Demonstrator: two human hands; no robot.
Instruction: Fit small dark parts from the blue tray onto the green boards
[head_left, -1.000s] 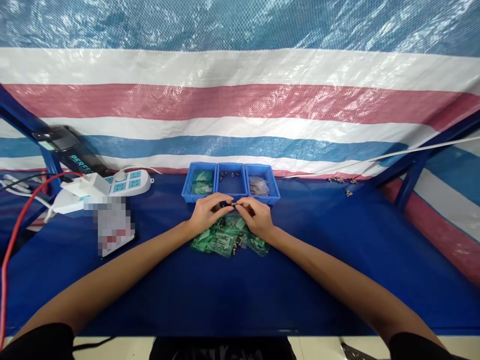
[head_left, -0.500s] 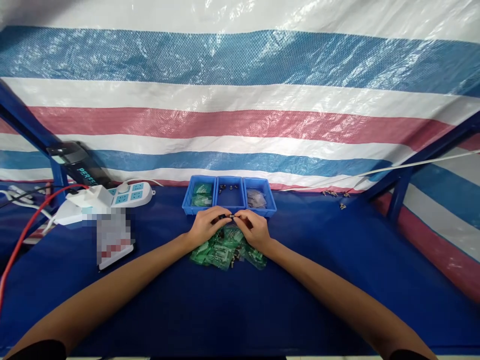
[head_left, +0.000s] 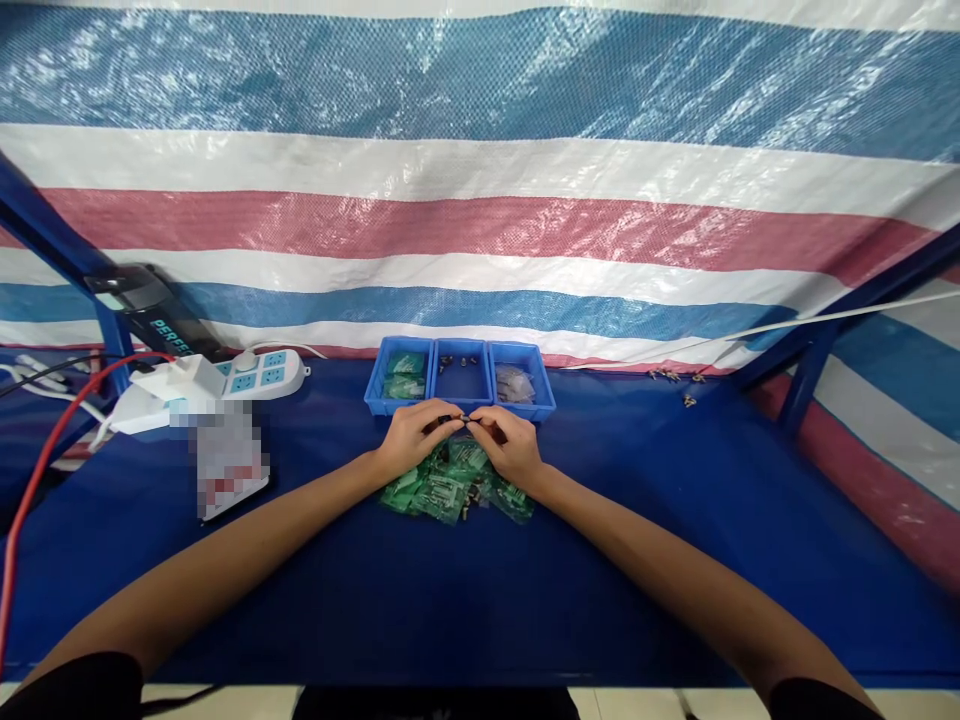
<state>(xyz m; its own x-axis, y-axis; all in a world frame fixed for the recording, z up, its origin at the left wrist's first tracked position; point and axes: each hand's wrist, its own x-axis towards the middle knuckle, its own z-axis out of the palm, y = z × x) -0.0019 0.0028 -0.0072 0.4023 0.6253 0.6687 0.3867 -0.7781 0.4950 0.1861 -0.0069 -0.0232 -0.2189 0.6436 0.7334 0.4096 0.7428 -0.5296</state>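
Small, narrow, dark metallic-looking part (head_left: 466, 419), likely light, rigid, best held by its ends, sits mid-frame, pinched between left hand (head_left: 409, 437) and right hand (head_left: 516, 447).

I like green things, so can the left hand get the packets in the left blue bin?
Probably yes. The left hand is close by, the bin is open on top and nothing covers the green packets. But its fingers are pinching a small part.
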